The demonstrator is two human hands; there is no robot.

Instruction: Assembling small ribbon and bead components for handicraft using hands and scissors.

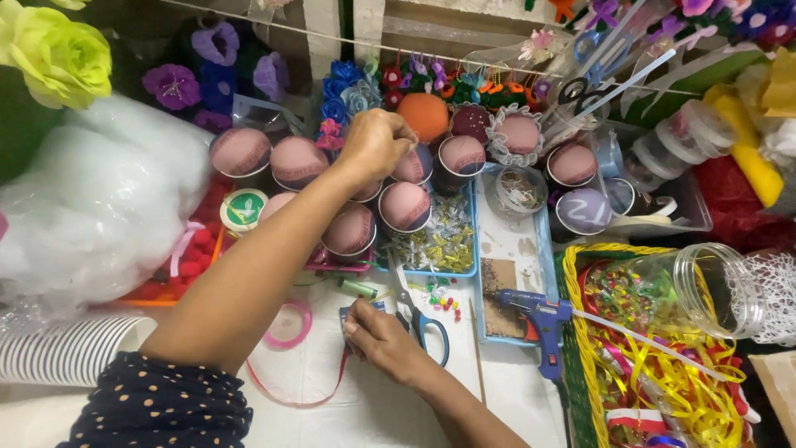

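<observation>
The dark dotted sleeve (157, 406) at the near edge of the white table (373, 415) belongs to the left arm, which reaches far over the work. Beyond it, in descending bulk: a heap of white stuffing (91, 207) at the left edge, a yellow wicker basket (580, 332) of ribbons at the right, a stack of striped paper cups (66, 348) lying at the near left, then the cluster of foam-topped cups (348, 232) toward the far edge.

Many cups look already filled with their foam domes; none shows decoration yet, so most of the work seems left.

The left hand (377, 145) hovers over that cluster, fingers pinched shut on something too small to see. The right hand (381, 336) presses a small dark piece (352, 315) flat near the blue-handled scissors (419, 319), beside a blue glue gun (539, 319) and pink ribbon (286, 328).
</observation>
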